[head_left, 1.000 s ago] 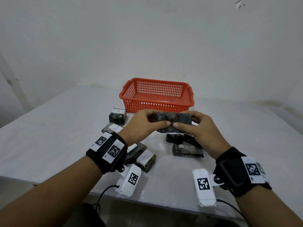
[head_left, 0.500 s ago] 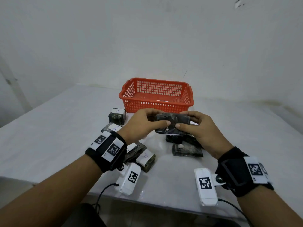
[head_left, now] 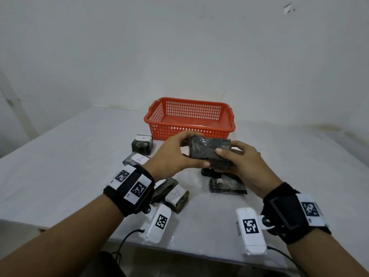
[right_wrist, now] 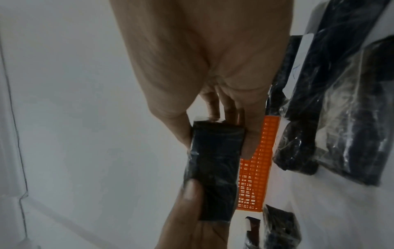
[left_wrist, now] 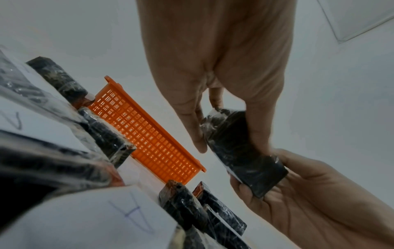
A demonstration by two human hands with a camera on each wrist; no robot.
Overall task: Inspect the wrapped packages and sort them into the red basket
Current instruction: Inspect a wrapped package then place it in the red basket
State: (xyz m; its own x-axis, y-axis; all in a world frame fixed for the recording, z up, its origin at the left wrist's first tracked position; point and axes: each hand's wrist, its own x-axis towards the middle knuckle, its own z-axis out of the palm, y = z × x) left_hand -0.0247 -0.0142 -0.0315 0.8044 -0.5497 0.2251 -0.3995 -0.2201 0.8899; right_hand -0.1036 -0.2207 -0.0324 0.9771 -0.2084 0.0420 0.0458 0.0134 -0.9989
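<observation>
A dark, plastic-wrapped package (head_left: 209,151) is held in the air between both hands, above the counter (head_left: 69,156) and just in front of the red basket (head_left: 189,118). The package is a rectangular block. Its long axis runs from one hand across to the other, and a broad dark face is tilted up toward the person. The left hand (head_left: 171,154) grips one end, with its thumb on the near side and fingers curled over the far top edge. The right hand (head_left: 241,162) grips the other end, thumb pressed on the upturned face and fingers wrapped beneath.

The red basket is a mesh-sided plastic tub standing beyond the hands. Something pale lies flat on its floor, but it is too indistinct to identify.

More wrapped packages lie on the counter. Beyond the left hand is a package with a white label marked A (head_left: 142,144), and a second labelled package (head_left: 136,159) lies just beside the left wrist. Two more (head_left: 171,193) sit under the left wrist, touching each other. Below the right hand lie dark packages (head_left: 226,185) with no label showing.
</observation>
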